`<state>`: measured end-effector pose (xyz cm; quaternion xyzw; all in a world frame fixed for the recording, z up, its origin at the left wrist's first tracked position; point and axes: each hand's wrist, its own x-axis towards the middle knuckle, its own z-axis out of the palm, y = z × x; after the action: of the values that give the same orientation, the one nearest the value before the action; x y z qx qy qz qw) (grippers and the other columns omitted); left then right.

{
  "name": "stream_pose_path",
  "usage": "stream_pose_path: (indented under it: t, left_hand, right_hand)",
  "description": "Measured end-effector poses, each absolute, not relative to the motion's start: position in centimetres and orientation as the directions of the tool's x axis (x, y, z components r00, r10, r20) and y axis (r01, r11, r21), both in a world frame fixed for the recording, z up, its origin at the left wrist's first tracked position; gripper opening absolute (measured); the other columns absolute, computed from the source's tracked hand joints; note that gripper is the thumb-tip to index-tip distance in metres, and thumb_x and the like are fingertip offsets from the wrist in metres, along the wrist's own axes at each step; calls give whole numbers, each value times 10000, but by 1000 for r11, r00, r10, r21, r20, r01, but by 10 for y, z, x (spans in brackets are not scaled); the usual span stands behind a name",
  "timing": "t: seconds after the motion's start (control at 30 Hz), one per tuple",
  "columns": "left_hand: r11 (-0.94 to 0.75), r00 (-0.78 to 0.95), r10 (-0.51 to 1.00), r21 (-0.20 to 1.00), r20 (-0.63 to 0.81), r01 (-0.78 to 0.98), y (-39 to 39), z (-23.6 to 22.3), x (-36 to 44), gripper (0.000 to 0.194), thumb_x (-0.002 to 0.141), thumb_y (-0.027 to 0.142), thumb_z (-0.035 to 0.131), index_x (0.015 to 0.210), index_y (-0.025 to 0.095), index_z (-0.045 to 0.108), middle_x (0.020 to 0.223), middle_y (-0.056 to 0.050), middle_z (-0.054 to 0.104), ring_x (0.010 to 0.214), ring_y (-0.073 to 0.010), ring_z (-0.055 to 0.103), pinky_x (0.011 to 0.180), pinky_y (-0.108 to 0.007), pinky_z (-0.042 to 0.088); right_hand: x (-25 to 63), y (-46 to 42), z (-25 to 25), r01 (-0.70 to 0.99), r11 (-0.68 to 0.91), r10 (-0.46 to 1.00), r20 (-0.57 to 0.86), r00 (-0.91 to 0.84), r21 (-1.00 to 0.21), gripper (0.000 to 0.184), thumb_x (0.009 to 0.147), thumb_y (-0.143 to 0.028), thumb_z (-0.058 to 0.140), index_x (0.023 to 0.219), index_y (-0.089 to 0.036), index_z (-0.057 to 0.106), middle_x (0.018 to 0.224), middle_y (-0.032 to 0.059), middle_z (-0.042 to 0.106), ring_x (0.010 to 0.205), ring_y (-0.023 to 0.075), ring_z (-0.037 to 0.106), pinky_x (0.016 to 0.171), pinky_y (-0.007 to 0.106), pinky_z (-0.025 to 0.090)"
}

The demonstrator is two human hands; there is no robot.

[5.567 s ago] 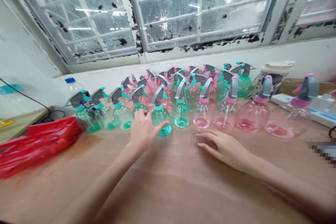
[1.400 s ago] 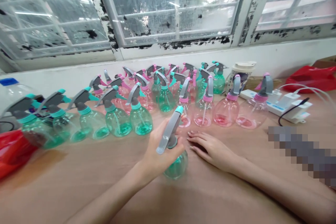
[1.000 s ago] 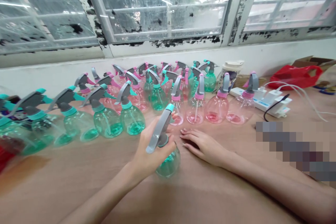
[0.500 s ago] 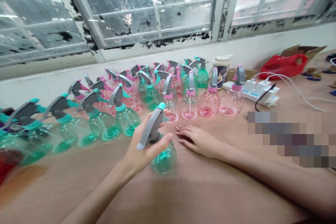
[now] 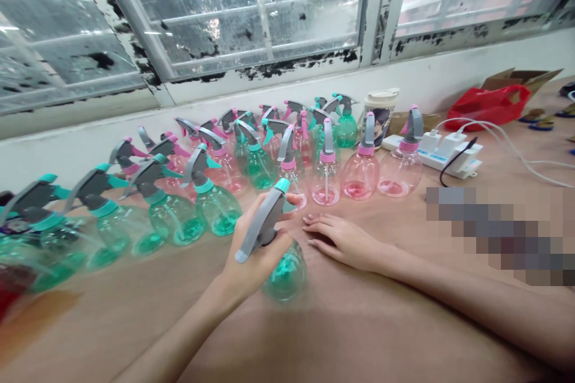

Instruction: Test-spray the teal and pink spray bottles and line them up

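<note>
My left hand [image 5: 258, 245] is wrapped round the neck of a green spray bottle [image 5: 286, 278] with a grey and teal trigger head. The bottle stands near the middle of the table, and my fingers partly cover its neck and trigger. To its right, my right hand [image 5: 344, 242] rests on the tabletop, palm down, fingers stretched out and holding nothing. Just beyond that hand, a clear pink spray bottle [image 5: 326, 182] stands upright in a row with similar ones. Left of my left hand is another green spray bottle [image 5: 220, 209].
Several green and pink spray bottles line the wall side below the window. At the back right are a patterned cup [image 5: 380, 114], a white power strip [image 5: 449, 155] with cables, a red plastic bag [image 5: 487, 105] and a cardboard box [image 5: 516, 79]. A blurred-out patch covers the right side.
My left hand has closed in more firmly round the bottle's neck, its thumb drawn in. The view has shifted slightly; my right hand stays in place.
</note>
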<state>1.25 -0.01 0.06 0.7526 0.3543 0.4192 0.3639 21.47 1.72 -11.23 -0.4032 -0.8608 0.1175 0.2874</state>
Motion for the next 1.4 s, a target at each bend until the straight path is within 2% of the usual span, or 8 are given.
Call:
stream_pose_path:
  t: [0.13, 0.3, 0.57, 0.8, 0.9, 1.0, 1.17, 1.4]
  left_hand:
    - [-485, 402, 840, 836, 364, 258, -1, -2, 10, 381, 749, 142, 509, 1111, 221, 600, 1167, -58, 664, 1008, -221, 653, 810, -323, 531]
    - [-502, 437, 825, 820, 359, 276, 1, -1, 9, 369, 747, 144, 484, 1084, 229, 607, 927, -14, 671, 697, -162, 629, 675, -300, 507]
    - [-506, 427, 818, 835, 385, 216, 3, -1, 9, 261, 742, 145, 504, 976, 232, 580, 878, 9, 627, 742, -157, 610, 682, -278, 483]
    - [-512, 425, 823, 816, 376, 269, 3, 2, 7, 71, 693, 183, 513, 745, 208, 554, 711, 27, 537, 577, -125, 493, 547, -266, 405]
    - [-528, 417, 818, 804, 395, 274, 3, 4, 7, 177, 687, 174, 497, 832, 216, 588, 769, 7, 592, 667, -162, 556, 627, -297, 454]
    - [-516, 421, 823, 812, 381, 272, 2, 2, 7, 318, 678, 155, 492, 965, 220, 613, 948, -28, 668, 846, -208, 620, 737, -327, 489]
    - [-515, 408, 822, 825, 398, 234, 1, -5, 6, 387, 721, 143, 519, 1090, 221, 606, 1181, -51, 658, 975, -205, 652, 805, -310, 512]
    - [-498, 375, 840, 832, 393, 243, -2, -5, 8, 380, 692, 129, 513, 1048, 213, 619, 1111, -50, 672, 875, -178, 645, 762, -293, 514]
  right_hand:
    - [215, 16, -113, 616, 647, 762, 408, -503, -450, 288, 955, -264, 494, 1206, -195, 618, 1272, 123, 647, 1208, 261, 580, 1006, 464, 477]
    - [217, 16, -115, 622, 645, 763, 400, -507, -444, 307, 956, -281, 499, 1232, -206, 611, 1282, 114, 644, 1227, 261, 567, 1031, 477, 458]
    - [219, 14, -111, 634, 658, 753, 361, -550, -406, 457, 945, -442, 526, 1319, -182, 569, 1370, 140, 577, 1285, 285, 518, 1056, 484, 438]
    - [221, 13, -111, 648, 656, 755, 341, -560, -387, 512, 946, -479, 511, 1354, -170, 545, 1401, 139, 549, 1315, 289, 486, 1070, 477, 424]
    - [221, 13, -112, 642, 651, 759, 341, -555, -404, 495, 947, -464, 514, 1349, -176, 552, 1400, 130, 552, 1310, 288, 491, 1074, 481, 420]
    - [221, 13, -113, 636, 644, 765, 339, -548, -424, 477, 954, -451, 504, 1348, -187, 555, 1396, 123, 557, 1310, 283, 491, 1079, 486, 416]
    - [222, 14, -114, 638, 638, 769, 330, -547, -431, 473, 960, -451, 488, 1347, -186, 557, 1399, 120, 555, 1314, 282, 488, 1083, 486, 413]
    - [222, 14, -112, 641, 644, 764, 331, -553, -417, 455, 967, -426, 482, 1339, -176, 560, 1384, 114, 570, 1309, 275, 494, 1072, 480, 430]
